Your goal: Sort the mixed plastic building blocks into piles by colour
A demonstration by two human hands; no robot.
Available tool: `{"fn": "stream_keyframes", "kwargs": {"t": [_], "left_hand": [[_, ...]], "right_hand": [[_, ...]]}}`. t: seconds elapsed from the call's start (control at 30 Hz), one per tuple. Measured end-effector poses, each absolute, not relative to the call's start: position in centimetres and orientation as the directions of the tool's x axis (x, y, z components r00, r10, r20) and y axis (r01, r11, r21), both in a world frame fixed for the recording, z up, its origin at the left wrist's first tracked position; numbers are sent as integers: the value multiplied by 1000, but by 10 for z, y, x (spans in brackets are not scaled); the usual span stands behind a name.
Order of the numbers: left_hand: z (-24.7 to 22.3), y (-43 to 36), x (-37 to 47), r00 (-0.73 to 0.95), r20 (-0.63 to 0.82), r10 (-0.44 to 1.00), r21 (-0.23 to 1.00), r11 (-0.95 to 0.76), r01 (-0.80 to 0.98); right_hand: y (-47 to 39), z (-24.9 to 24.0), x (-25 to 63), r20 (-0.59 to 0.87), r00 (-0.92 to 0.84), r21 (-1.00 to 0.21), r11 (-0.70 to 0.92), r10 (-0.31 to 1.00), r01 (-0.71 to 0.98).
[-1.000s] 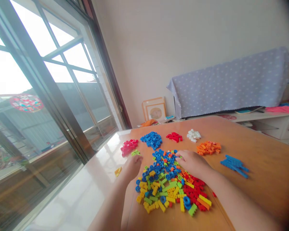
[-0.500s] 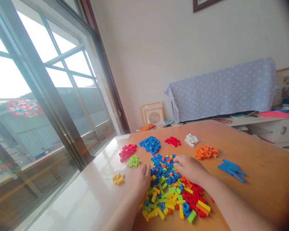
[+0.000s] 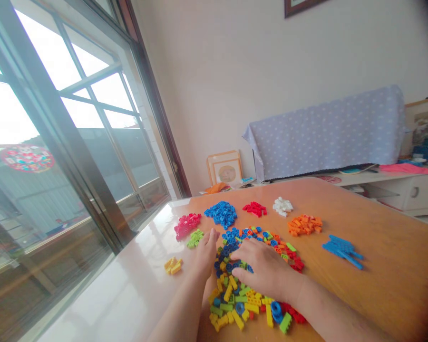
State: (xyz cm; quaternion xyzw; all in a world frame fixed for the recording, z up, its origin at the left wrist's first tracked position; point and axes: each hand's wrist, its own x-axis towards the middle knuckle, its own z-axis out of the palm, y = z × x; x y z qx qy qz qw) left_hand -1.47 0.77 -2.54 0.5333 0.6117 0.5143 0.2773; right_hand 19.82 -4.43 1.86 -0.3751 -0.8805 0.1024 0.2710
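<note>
A mixed heap of building bricks (image 3: 251, 301) lies in front of me, with yellow, green, red and blue pieces. My right hand (image 3: 260, 266) is over the middle of it, its thumb and fingers apart and pointing left among small round blue pieces (image 3: 231, 235). Nothing shows in its grasp. My left hand (image 3: 207, 254) stands on edge along the heap's left side, fingers stretched out, just right of a small light green pile (image 3: 194, 238). Red bricks (image 3: 297, 264) show beyond my right wrist; the forearm hides part of the heap.
Sorted piles ring the heap on the wooden table (image 3: 381, 237): yellow (image 3: 173, 265), pink (image 3: 187, 225), blue (image 3: 221, 213), red (image 3: 254, 209), white (image 3: 282, 206), orange (image 3: 305, 224) and long blue pieces (image 3: 343, 250). A window (image 3: 103, 142) is at left, a cloth-covered object (image 3: 324, 133) behind.
My right hand has moved left and nearer from the heap's far right side to its middle. Blue, orange and green pieces now spread along the far right edge. My left hand has turned more upright.
</note>
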Motion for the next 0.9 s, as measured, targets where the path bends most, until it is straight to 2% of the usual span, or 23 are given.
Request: {"fn": "stream_keyframes", "kwargs": {"t": [0.1, 0.2, 0.3, 0.43, 0.53, 0.73, 0.9], "left_hand": [[-29, 12, -27, -316, 178, 932, 959, -92, 268], [-34, 17, -32, -296, 129, 946, 982, -80, 172], [-40, 20, -32, -277, 54, 959, 996, -32, 83], [-44, 23, -26, -240, 22, 970, 1000, -22, 4], [-42, 22, -23, -223, 48, 974, 999, -43, 28], [-26, 12, -16, -136, 196, 971, 930, -141, 339], [-23, 5, -9, 0, 253, 967, 842, -220, 493]], "right_hand": [[-67, 11, 172, 404, -756, -322, 854, 515, 410], [-78, -5, 151, 388, -860, -230, 939, 330, 257], [-79, -22, 139, 364, -893, -145, 963, 265, 227], [-75, -30, 138, 348, -880, -153, 945, 324, 288], [-70, -23, 145, 357, -835, -189, 908, 418, 374], [-57, -9, 157, 408, -747, -271, 851, 525, 450], [-45, -14, 161, 441, -672, -329, 804, 594, 495]]}}
